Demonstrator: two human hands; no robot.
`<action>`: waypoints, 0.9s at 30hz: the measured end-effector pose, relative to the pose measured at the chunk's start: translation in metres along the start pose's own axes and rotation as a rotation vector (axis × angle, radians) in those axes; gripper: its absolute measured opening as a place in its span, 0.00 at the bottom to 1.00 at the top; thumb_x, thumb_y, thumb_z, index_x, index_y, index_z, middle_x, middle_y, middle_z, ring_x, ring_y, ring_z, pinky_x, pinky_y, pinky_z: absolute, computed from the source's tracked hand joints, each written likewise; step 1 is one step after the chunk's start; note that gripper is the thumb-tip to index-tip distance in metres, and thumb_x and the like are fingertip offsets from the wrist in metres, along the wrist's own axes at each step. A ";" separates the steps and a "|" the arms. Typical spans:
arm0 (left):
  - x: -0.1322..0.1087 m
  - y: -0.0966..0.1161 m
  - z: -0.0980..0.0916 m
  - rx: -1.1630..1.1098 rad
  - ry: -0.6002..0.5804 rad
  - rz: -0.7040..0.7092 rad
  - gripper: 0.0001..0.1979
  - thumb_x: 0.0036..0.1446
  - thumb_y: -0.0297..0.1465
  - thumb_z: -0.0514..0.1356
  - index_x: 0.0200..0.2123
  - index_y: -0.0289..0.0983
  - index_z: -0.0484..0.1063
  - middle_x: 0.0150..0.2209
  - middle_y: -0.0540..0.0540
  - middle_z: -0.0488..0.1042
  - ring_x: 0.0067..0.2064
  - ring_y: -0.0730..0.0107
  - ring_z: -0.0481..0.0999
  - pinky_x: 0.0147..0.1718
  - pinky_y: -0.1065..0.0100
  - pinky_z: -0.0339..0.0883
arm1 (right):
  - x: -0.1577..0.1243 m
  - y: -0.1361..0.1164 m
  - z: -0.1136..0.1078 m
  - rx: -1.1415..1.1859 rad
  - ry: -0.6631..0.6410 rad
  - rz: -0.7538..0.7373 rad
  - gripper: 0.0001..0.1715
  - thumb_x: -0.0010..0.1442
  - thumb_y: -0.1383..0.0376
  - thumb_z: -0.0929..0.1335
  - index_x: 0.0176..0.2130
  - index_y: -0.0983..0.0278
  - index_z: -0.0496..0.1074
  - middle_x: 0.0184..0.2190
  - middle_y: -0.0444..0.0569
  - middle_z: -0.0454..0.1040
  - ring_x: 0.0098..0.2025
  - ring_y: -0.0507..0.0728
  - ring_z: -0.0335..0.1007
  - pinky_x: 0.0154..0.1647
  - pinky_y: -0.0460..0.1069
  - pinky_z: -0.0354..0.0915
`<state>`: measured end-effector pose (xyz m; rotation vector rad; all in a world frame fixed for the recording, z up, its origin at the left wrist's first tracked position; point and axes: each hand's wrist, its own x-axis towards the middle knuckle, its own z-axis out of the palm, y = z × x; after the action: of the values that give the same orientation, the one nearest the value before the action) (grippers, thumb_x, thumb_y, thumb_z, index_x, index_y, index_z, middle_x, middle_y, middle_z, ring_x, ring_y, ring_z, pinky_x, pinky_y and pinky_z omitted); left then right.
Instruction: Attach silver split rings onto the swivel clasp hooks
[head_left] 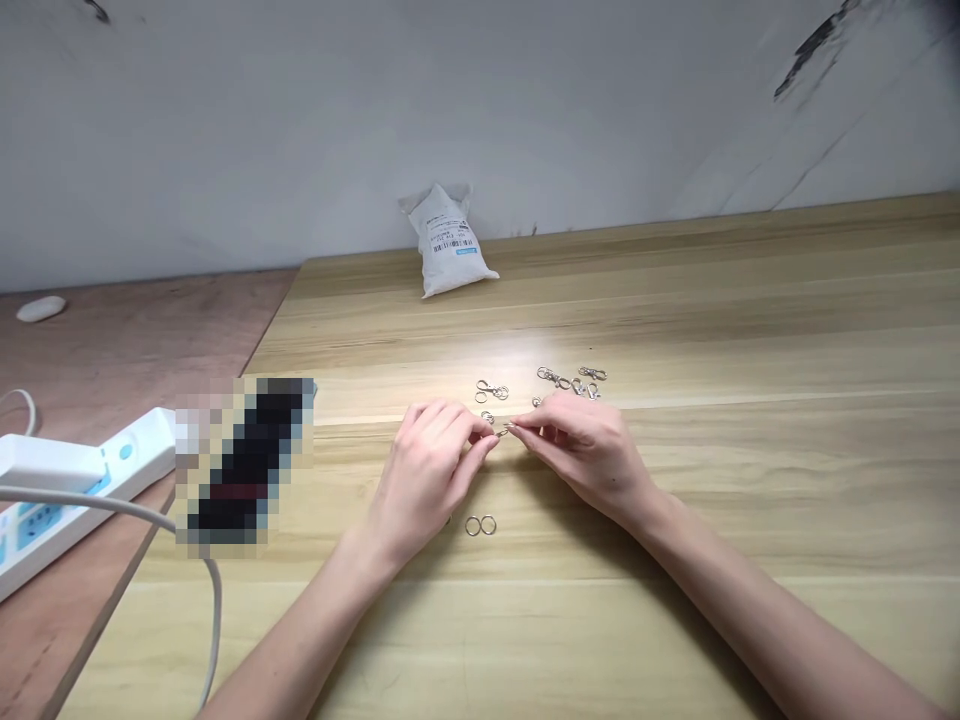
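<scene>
Two loose silver metal split rings [480, 525] lie side by side on the pale wooden table [675, 620], nearest the person. Just beyond them the left hand [431, 465] and right hand [589, 445] meet, both sets of fingertips pinching one small silver metal piece [501, 432] just above the tabletop. Behind lie scattered silver clasps [570, 380]. Farther back, a white plastic pouch [450, 240] stands near the wall.

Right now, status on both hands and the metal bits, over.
Left hand and right hand pinch one small metal piece together. Loose clasps just beyond; two rings nearer me.
</scene>
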<state>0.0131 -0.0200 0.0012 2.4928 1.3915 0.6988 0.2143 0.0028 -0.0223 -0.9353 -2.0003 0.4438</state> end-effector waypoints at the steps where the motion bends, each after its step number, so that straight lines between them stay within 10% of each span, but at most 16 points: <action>1: 0.000 0.001 0.000 0.003 0.013 0.002 0.05 0.66 0.29 0.55 0.36 0.38 0.68 0.35 0.50 0.75 0.39 0.69 0.71 0.42 0.64 0.57 | 0.000 0.000 0.000 -0.002 -0.001 0.003 0.09 0.63 0.68 0.67 0.32 0.62 0.76 0.20 0.43 0.70 0.22 0.49 0.60 0.24 0.47 0.60; 27: 0.000 0.004 0.003 -0.028 0.084 -0.014 0.04 0.65 0.29 0.56 0.36 0.37 0.68 0.34 0.50 0.75 0.38 0.69 0.72 0.42 0.63 0.59 | -0.003 -0.002 0.004 -0.229 -0.058 -0.075 0.10 0.64 0.68 0.65 0.32 0.65 0.76 0.22 0.46 0.71 0.25 0.51 0.63 0.26 0.48 0.59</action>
<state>0.0176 -0.0219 -0.0001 2.4560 1.4156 0.8228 0.2110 -0.0008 -0.0255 -0.9911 -2.1643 0.2050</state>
